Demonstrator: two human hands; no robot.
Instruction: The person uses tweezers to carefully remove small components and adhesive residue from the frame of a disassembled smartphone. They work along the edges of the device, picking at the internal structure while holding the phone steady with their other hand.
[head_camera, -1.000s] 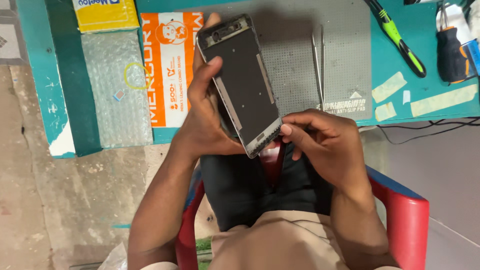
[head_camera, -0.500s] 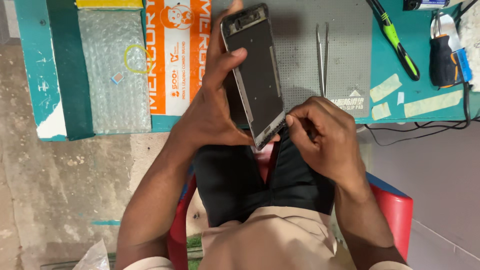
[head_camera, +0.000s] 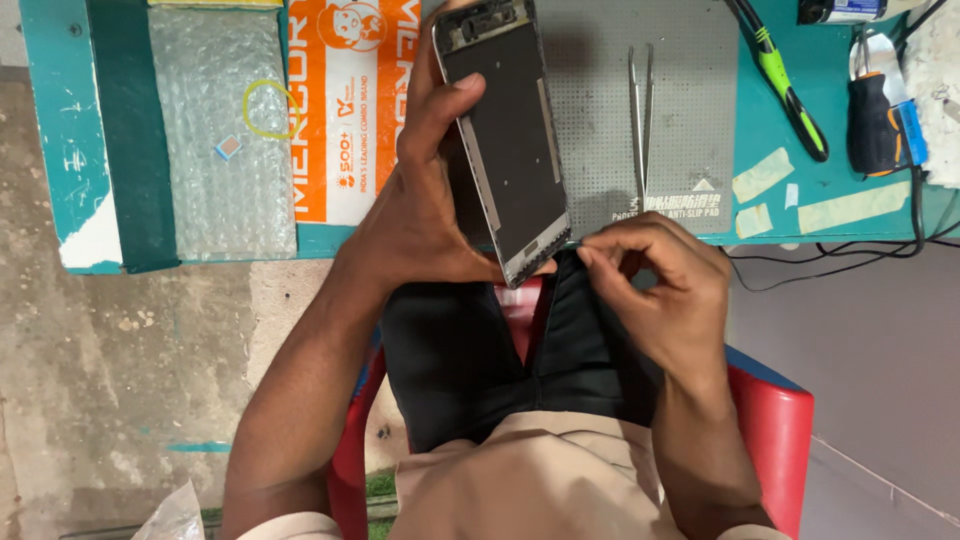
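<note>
My left hand (head_camera: 425, 215) grips an opened phone frame (head_camera: 510, 140), a dark panel with a metal rim, held upright over the table edge with the thumb on its left side. My right hand (head_camera: 655, 285) is at the frame's lower right corner, thumb and forefinger pinched together on something very thin that I cannot make out. Both hands hover above my lap, just in front of the grey anti-slip mat (head_camera: 690, 100).
Metal tweezers (head_camera: 640, 120) lie on the mat. A green-handled screwdriver (head_camera: 780, 80) and a black-handled tool (head_camera: 878, 125) rest on the teal table (head_camera: 60, 120) at right, with tape strips. Bubble wrap (head_camera: 215, 150) and an orange package (head_camera: 345, 110) sit left. I sit on a red chair (head_camera: 775, 420).
The view has shifted, so the phone frame sits higher and more upright. My right hand has drawn slightly away from the frame's bottom edge toward its lower right corner, fingers still pinched.
</note>
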